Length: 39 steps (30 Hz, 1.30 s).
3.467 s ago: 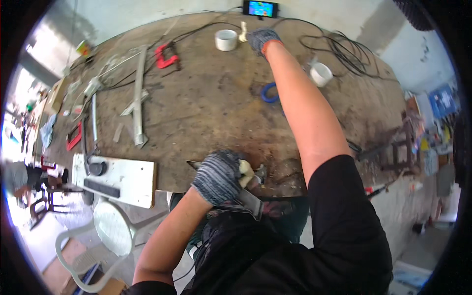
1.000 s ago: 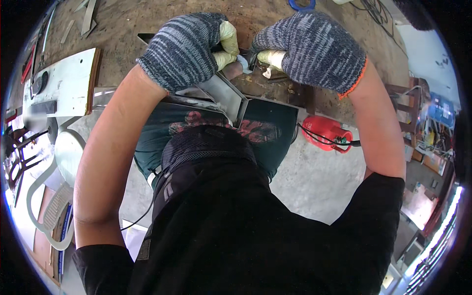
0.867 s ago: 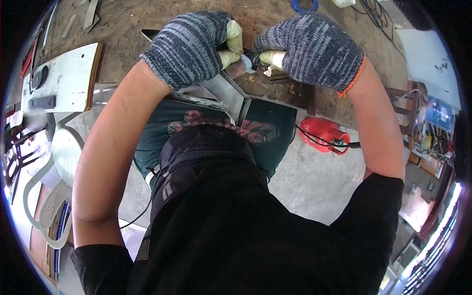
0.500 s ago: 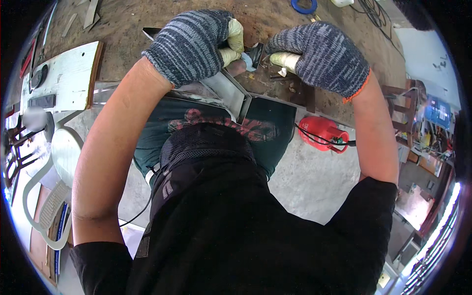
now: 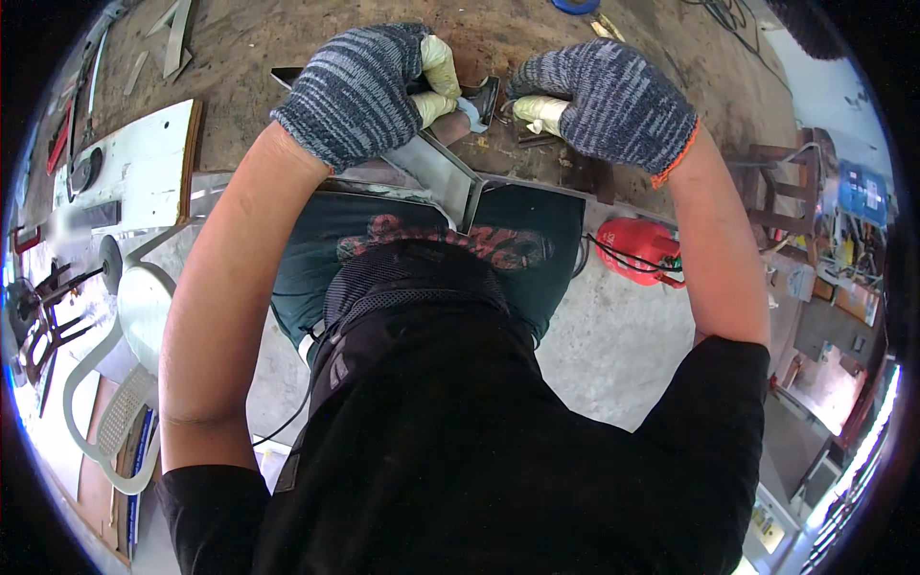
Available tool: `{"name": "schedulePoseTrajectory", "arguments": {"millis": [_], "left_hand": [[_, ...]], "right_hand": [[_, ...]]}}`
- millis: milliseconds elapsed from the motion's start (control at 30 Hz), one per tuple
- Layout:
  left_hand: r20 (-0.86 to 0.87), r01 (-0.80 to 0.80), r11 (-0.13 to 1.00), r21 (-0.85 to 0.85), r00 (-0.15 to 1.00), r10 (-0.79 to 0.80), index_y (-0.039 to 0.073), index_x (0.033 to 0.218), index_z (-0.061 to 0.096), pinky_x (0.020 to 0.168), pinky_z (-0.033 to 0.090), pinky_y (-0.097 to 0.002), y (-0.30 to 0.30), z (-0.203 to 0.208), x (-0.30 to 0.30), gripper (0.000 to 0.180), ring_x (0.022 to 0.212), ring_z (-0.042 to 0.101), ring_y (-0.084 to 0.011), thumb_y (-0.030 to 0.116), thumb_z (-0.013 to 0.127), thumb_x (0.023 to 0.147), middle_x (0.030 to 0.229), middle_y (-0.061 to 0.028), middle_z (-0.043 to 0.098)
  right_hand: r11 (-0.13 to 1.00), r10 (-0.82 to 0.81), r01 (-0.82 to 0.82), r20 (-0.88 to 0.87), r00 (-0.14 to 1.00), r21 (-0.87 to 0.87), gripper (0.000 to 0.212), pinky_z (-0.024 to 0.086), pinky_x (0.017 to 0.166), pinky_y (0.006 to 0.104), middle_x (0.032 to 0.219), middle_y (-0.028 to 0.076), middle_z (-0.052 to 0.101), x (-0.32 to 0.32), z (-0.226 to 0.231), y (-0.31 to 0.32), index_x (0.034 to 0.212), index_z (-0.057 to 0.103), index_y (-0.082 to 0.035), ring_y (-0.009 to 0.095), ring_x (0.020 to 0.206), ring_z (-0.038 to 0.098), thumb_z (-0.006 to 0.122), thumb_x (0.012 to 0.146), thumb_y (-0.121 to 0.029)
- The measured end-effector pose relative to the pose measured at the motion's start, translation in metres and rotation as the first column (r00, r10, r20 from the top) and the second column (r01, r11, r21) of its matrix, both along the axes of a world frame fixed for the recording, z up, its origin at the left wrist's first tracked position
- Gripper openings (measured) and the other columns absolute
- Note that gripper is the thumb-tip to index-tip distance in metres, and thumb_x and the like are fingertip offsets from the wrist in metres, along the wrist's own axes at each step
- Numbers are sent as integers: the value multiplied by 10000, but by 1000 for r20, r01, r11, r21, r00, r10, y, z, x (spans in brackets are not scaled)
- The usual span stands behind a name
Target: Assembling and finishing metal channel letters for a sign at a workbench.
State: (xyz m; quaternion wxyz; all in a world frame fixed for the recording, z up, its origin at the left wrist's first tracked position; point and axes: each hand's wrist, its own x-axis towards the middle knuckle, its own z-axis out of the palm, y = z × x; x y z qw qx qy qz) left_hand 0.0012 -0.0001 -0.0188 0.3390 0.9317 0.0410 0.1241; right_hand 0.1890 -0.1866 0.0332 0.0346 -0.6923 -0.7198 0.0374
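Note:
My left hand [image 5: 359, 91], in a grey striped knit glove with pale tape round thumb and finger, is closed round a metal profile. The profile's dark end [image 5: 490, 100] sticks out past the fingers, beside a small light-blue scrap [image 5: 471, 114]. Below this hand, a bent grey metal frame [image 5: 457, 182] reaches over the bench edge above my lap. My right hand [image 5: 609, 105], gloved alike with an orange cuff, is pinched just right of the profile's end. Whatever lies between its fingertips is too small to make out.
The stained wooden bench [image 5: 249, 48] carries a white board [image 5: 144, 158] and metal offcuts [image 5: 177, 38] at left, a blue ring [image 5: 575, 6] and black cables [image 5: 733, 14] at the far right. Below stand a pale plastic chair [image 5: 144, 307] and a red gas cylinder [image 5: 632, 251].
The view has shifted slightly. Both hands and the metal profile sit a little further left in the picture, with their grips looking the same.

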Motion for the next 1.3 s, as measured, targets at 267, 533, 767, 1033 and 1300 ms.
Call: {"name": "schedulePoseTrajectory", "arguments": {"millis": [267,533,767,1033,1300], "left_hand": [[-43,-41,998,-41,998,39,65,877,742,759,577,-346,-1,2,0,110,799,718,-253,119,817,817,872,-111,733],[-1,-25,999,24,1000,25,66,867,732,735,574,-372,0,0,0,156,783,722,-277,158,837,800,844,-129,730],[12,-17,997,74,1000,16,76,874,717,724,570,-386,0,-1,0,178,771,708,-302,193,833,807,823,-132,714],[24,-21,998,64,1000,19,83,878,715,728,574,-380,0,0,0,177,780,713,-298,187,836,802,825,-130,716],[21,-17,999,48,1000,16,80,879,728,731,578,-369,1,0,-1,157,798,724,-279,160,835,797,857,-120,731]], "right_hand": [[991,134,-135,51,990,11,281,560,845,443,1019,140,751,-6,3,21,1082,772,-86,326,930,712,727,879,-274],[913,400,-350,297,867,-208,189,486,658,487,797,136,717,-13,22,41,979,693,-62,348,739,691,593,915,-208],[940,327,-291,230,917,-176,210,547,780,463,885,161,717,-16,20,38,978,759,-72,346,844,692,685,875,-239],[950,284,-251,179,942,-187,188,543,771,462,854,159,709,-21,21,37,965,761,-84,344,832,687,687,864,-224],[956,117,-134,-78,990,-262,335,569,801,430,953,152,760,-20,38,33,1169,772,-109,333,870,718,760,850,-209]]}}
